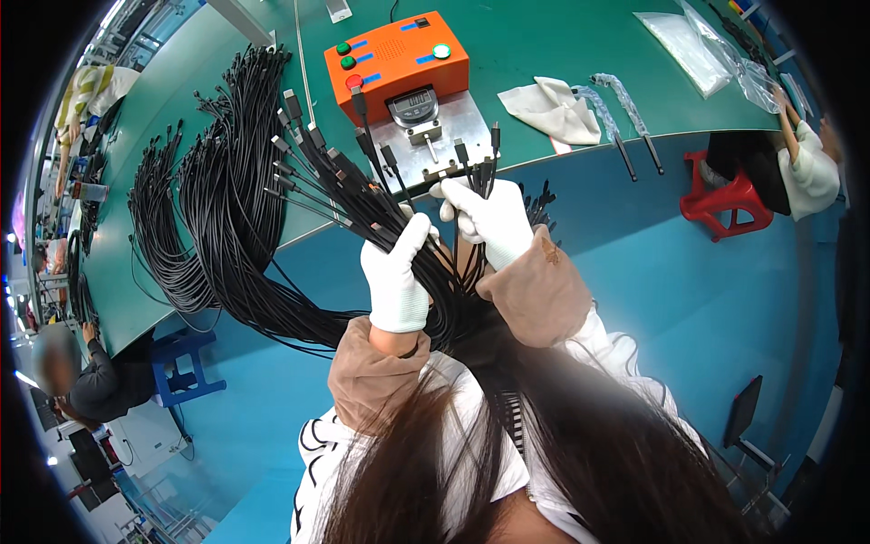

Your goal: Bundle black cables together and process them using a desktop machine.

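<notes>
My left hand [396,276], in a white glove, is closed round a thick bundle of black cables [337,181] whose plug ends fan out up and to the left. Just right of it, my right hand [497,222], also gloved, grips a few black cables [482,170] with their plugs pointing up. Both hands are in front of the table edge. Beyond them a dial gauge with a small display [414,107] stands on a metal plate [460,116], against an orange box [396,59] with green, red and white buttons. The cables' lower lengths hang over my lap, partly hidden by my hands.
A large heap of black cables [237,163] covers the green table's [535,45] left side and trails toward me. At right lie a white cloth [551,109], two plastic-wrapped tools [625,104] and clear bags [684,50]. People sit at both sides, by a red stool [725,204] and a blue stool [186,363].
</notes>
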{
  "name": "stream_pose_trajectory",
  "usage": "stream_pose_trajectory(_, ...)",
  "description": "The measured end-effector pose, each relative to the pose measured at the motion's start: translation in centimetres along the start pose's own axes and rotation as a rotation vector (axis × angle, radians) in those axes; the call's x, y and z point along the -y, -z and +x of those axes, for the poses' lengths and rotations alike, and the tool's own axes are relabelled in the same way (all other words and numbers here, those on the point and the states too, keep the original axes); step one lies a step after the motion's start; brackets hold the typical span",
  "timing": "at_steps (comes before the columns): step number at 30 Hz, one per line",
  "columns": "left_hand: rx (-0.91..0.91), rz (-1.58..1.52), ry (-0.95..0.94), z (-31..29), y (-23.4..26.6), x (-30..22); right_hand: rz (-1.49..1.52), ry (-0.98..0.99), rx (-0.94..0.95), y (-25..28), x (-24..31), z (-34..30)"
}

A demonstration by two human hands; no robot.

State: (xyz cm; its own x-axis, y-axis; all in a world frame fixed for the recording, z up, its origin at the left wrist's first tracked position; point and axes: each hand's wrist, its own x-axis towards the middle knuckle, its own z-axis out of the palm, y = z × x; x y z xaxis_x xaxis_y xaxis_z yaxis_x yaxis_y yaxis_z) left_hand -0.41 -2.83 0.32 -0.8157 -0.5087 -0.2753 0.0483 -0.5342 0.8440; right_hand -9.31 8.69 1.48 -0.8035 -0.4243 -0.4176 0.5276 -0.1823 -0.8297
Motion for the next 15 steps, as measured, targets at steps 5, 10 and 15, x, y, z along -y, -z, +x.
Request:
stream_pose_trajectory(5,-0.023,-0.038,0.037,0.2,-0.6,-0.1,0.000,0.000,-0.012,0.0,0.4,0.1)
stream_pose_trajectory(10,-0.029,-0.043,0.011,0.3,-0.4,-0.5,-0.010,-0.016,-0.010,-0.6,0.4,0.6)
stream_pose_trajectory(15,-0.013,-0.012,0.006,0.4,-0.3,-0.3,-0.007,-0.007,0.001,-0.4,0.7,0.4)
